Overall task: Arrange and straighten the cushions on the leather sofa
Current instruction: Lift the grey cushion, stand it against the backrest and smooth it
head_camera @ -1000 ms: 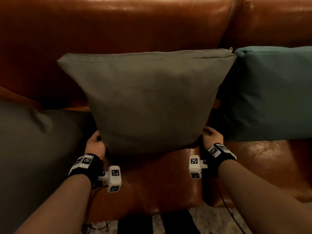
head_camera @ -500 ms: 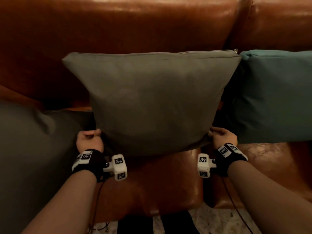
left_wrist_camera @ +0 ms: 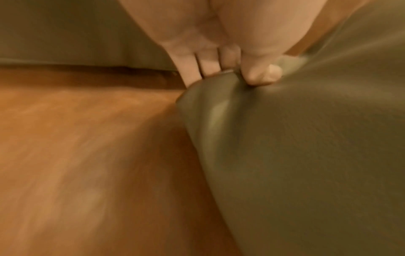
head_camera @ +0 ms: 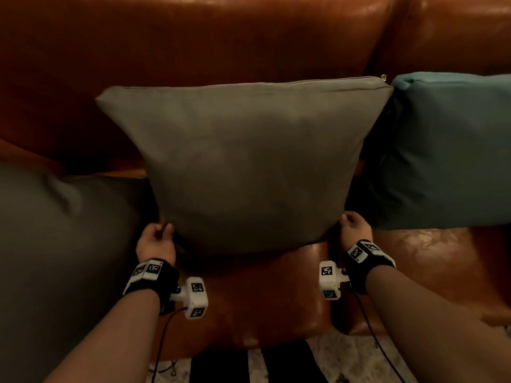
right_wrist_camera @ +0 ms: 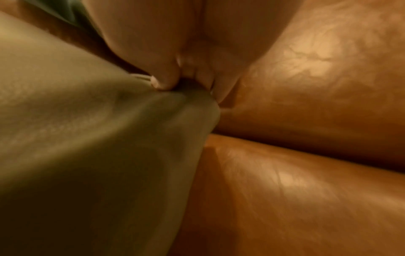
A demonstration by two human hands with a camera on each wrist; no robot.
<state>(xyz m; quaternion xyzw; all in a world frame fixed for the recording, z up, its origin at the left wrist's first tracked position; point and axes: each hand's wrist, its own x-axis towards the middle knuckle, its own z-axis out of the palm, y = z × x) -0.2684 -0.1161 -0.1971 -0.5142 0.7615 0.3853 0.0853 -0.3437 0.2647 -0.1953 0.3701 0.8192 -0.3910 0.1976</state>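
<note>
Here, three cushions (head_camera: 243, 161) on one sofa (head_camera: 193, 37); two hands (head_camera: 156, 240).

Warm, dim light gleams off the leather around me; below, a pale speckled floor (head_camera: 345, 363) carries what may be a dark striped rug (head_camera: 287, 366).

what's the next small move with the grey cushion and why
Probably set its bottom edge down and let go. Left hand and right hand each pinch a lower corner of the grey cushion; it stands upright against the sofa back, beside the teal cushion.
</note>
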